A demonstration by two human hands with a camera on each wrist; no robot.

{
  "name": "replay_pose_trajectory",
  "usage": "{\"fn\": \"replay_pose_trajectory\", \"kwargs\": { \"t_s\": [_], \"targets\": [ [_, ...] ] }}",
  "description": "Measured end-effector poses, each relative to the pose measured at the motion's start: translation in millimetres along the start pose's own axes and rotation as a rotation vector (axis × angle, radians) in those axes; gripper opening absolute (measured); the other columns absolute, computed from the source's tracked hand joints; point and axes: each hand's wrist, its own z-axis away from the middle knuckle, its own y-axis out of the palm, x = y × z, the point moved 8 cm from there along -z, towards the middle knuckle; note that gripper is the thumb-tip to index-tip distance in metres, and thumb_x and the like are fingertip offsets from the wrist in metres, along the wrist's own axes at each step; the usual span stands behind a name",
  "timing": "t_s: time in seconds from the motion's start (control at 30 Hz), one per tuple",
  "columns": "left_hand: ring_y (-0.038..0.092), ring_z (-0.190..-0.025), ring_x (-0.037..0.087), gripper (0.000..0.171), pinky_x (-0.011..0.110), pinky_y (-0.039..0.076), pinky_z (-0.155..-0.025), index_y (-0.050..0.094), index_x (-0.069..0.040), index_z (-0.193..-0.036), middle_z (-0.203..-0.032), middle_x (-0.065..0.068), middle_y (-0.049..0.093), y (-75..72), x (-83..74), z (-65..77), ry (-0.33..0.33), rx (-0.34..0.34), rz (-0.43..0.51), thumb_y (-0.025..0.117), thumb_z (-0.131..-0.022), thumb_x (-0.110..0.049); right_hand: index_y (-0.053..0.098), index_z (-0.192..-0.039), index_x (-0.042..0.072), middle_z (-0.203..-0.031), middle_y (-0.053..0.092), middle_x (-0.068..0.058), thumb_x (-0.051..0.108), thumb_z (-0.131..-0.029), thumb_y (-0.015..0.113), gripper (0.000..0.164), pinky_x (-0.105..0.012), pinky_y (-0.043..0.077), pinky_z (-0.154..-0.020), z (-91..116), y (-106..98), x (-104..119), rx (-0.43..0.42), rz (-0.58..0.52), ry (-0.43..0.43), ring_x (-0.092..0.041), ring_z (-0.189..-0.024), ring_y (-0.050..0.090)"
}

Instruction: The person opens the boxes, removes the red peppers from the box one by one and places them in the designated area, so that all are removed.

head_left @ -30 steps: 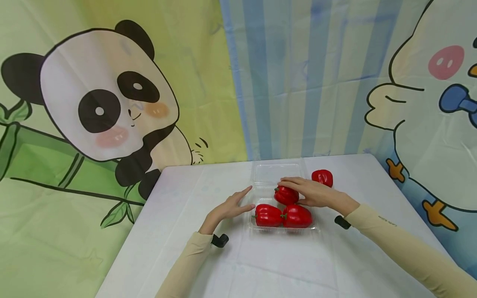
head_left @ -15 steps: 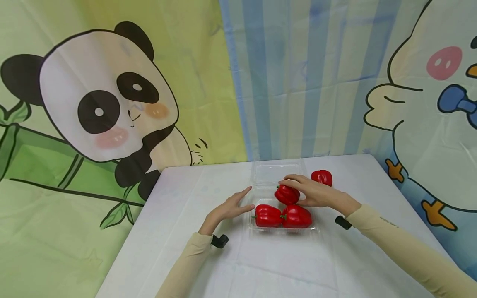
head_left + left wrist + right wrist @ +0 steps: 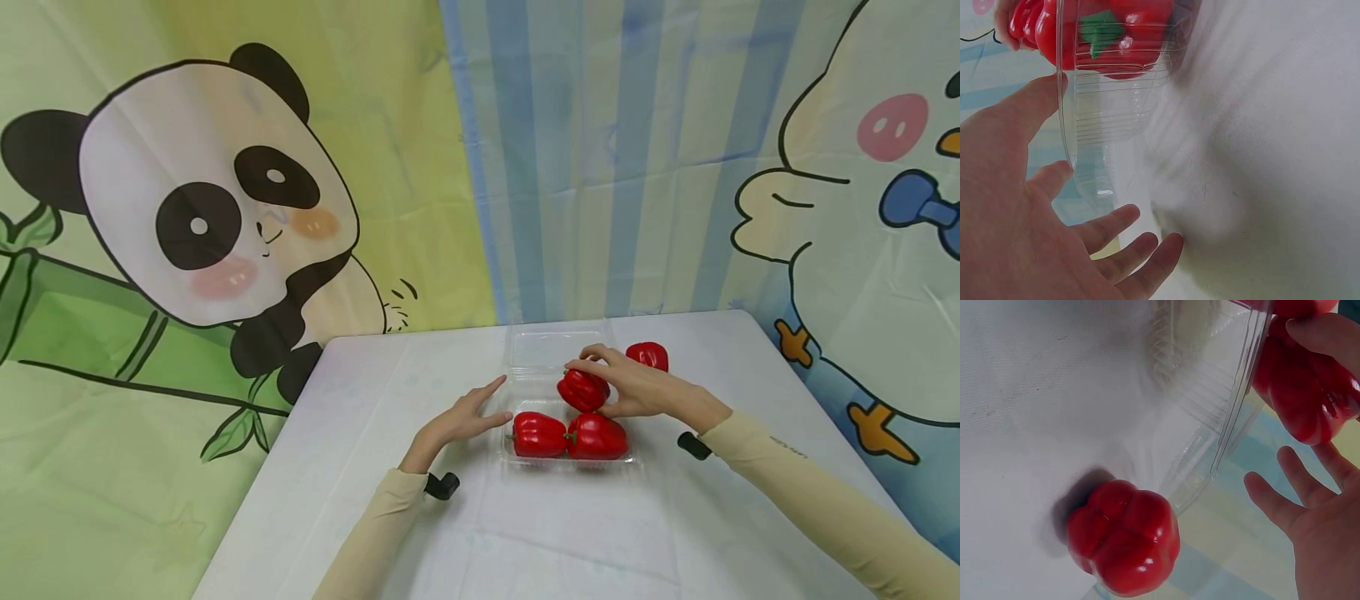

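My right hand (image 3: 633,385) pinches a red bell pepper (image 3: 582,390) between thumb and fingers, over the back right part of a clear plastic clamshell box (image 3: 1110,106). In the right wrist view the held pepper (image 3: 1313,387) is up at the box's rim, the other fingers spread below it. Two more red bell peppers, a left one (image 3: 540,434) and a right one (image 3: 597,436), lie side by side along the front of the box, stems to the left. My left hand (image 3: 459,419) is spread at the box's left side, thumb and a fingertip right at its rim.
Behind the box, its clear lid (image 3: 558,348) lies folded back on the white table (image 3: 420,375). Another red bell pepper (image 3: 647,356) sits on the table at the back right, beyond my right hand. A printed curtain (image 3: 570,167) hangs behind the table's far edge.
My right hand has turned the pepper a little and shifted it slightly right and up, its fingers more arched. The left hand has stayed in place.
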Motion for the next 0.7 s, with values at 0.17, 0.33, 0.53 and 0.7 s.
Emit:
{"fn": "replay_pose_trajectory", "kwargs": {
  "t_s": [0.17, 0.33, 0.53, 0.7],
  "targets": [
    [0.031, -0.15, 0.036, 0.079, 0.062, 0.031, -0.118, 0.021, -0.031, -0.161, -0.163, 0.012, 0.033, 1.4, 2.7, -1.5, -0.003, 0.002, 0.0, 0.058, -0.096, -0.055, 0.042, -0.151, 0.026, -0.145, 0.043, -0.009, 0.019, -0.071, 0.09, 0.093, -0.045, 0.059, -0.09, 0.9, 0.5, -2.4, -0.006, -0.006, -0.01, -0.027, -0.129, 0.047],
    [0.031, -0.15, 0.036, 0.079, 0.062, 0.031, -0.117, 0.021, -0.031, -0.161, -0.163, 0.012, 0.033, 1.5, 3.4, -2.0, 0.001, 0.002, 0.001, 0.058, -0.096, -0.056, 0.042, -0.151, 0.025, -0.145, 0.043, -0.009, 0.019, -0.071, 0.09, 0.093, -0.044, 0.059, -0.09, 1.7, -0.8, -3.3, -0.009, -0.01, -0.013, -0.027, -0.129, 0.048],
    [0.031, -0.15, 0.036, 0.079, 0.063, 0.031, -0.117, 0.022, -0.031, -0.161, -0.163, 0.012, 0.033, 1.2, 3.0, -1.8, -0.002, 0.001, 0.009, 0.058, -0.096, -0.056, 0.041, -0.151, 0.026, -0.145, 0.042, -0.009, 0.019, -0.069, 0.091, 0.096, -0.043, 0.06, -0.089, 3.1, -3.7, -2.8, -0.004, -0.012, 0.002, -0.028, -0.129, 0.048],
    [0.031, -0.15, 0.037, 0.08, 0.064, 0.031, -0.116, 0.022, -0.031, -0.161, -0.163, 0.012, 0.033, 2.1, 3.6, -1.5, -0.018, 0.005, 0.011, 0.058, -0.095, -0.058, 0.042, -0.151, 0.024, -0.145, 0.043, -0.01, 0.019, -0.069, 0.091, 0.096, -0.043, 0.06, -0.088, 5.2, -6.7, -0.8, -0.007, -0.003, -0.003, -0.028, -0.128, 0.049]
  ]
}}
